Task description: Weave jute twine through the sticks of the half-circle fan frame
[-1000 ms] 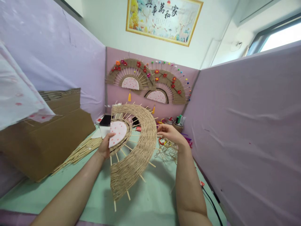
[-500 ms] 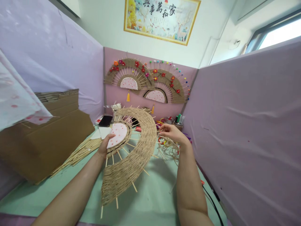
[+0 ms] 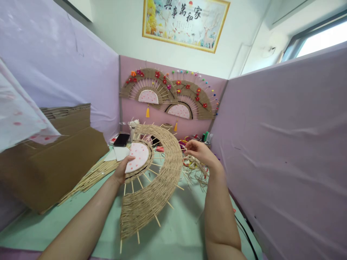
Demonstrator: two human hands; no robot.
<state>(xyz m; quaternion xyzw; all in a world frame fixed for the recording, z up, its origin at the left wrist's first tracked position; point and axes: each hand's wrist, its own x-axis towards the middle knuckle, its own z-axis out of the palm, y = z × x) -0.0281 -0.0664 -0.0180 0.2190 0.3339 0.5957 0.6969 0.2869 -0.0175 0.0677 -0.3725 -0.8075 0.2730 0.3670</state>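
A half-round woven fan [image 3: 162,173] of tan twisted cord on thin wooden sticks stands tilted above the table. My left hand [image 3: 121,173] is closed on its inner part, with the thumb resting on the white cloth half-disc [image 3: 137,157] with pink dots; the other fingers are hidden behind. At the fan's outer edge, my right hand [image 3: 199,151] has its fingers bent together at the tip of a stick [image 3: 183,148]. Bare stick ends stick out past the woven band all around.
Loose cord [image 3: 197,171] lies tangled behind my right hand. On the left are a bundle of sticks [image 3: 89,180], a phone [image 3: 121,140] and a cardboard box [image 3: 73,151]. Two decorated fans [image 3: 148,76] hang on the pink back panel. A black cable [image 3: 246,231] runs along the right.
The fan has shifted slightly right and down, and my left hand has moved a little with it. My right hand stays at the outer edge, slightly further right.
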